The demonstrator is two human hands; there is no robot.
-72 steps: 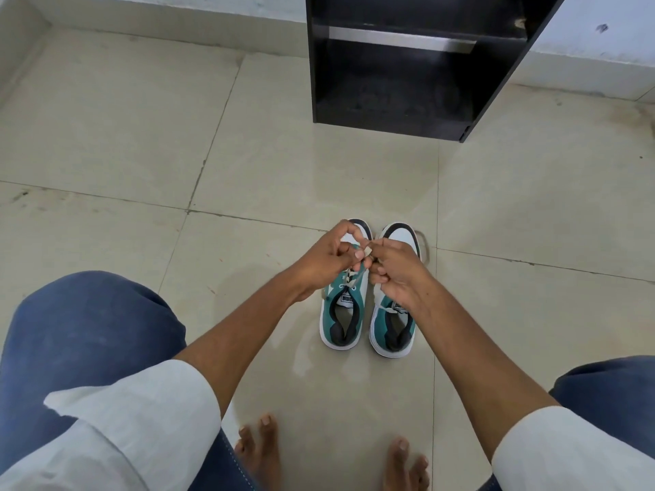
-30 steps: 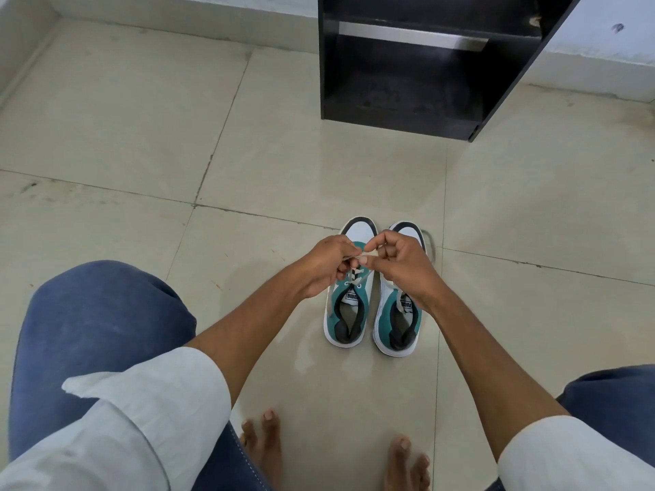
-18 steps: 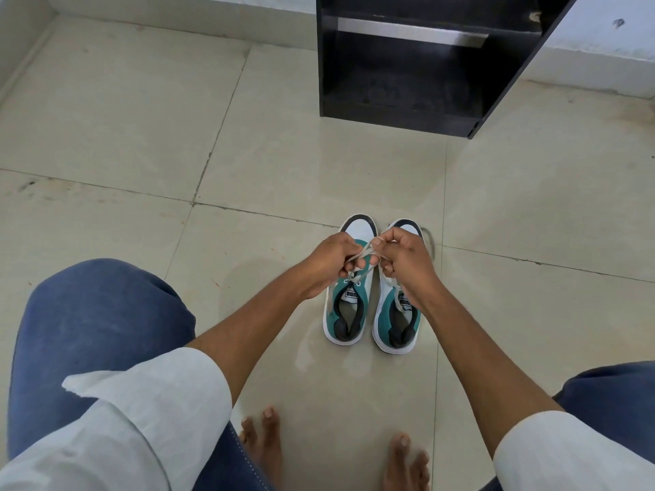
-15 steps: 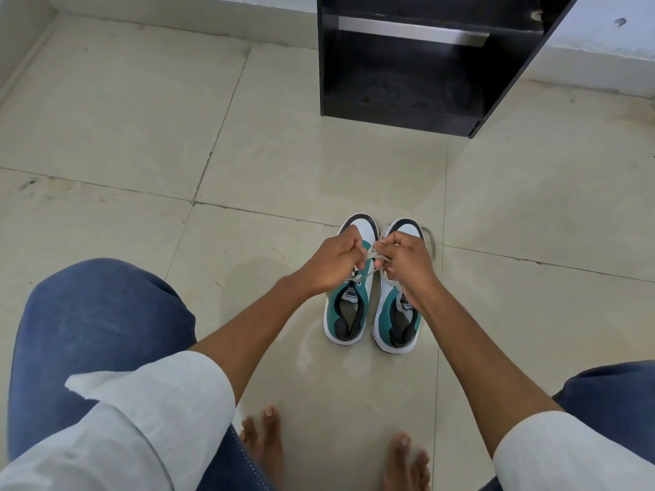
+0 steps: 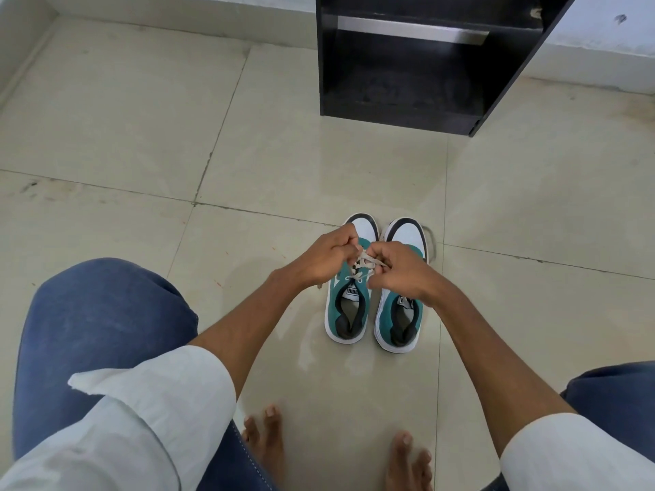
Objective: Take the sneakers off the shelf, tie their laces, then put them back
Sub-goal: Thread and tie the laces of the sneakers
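The pair of teal-and-white canvas sneakers (image 5: 375,306) stands side by side on the glossy beige tiled floor (image 5: 141,136), toes toward the black wooden shelf (image 5: 407,72) at the far wall. Both hands are closed, pinching the off-white laces (image 5: 365,265) over the left sneaker: the left hand (image 5: 328,258) at the left, the right hand (image 5: 398,269) just beside it. Bare feet (image 5: 266,444) rest near.
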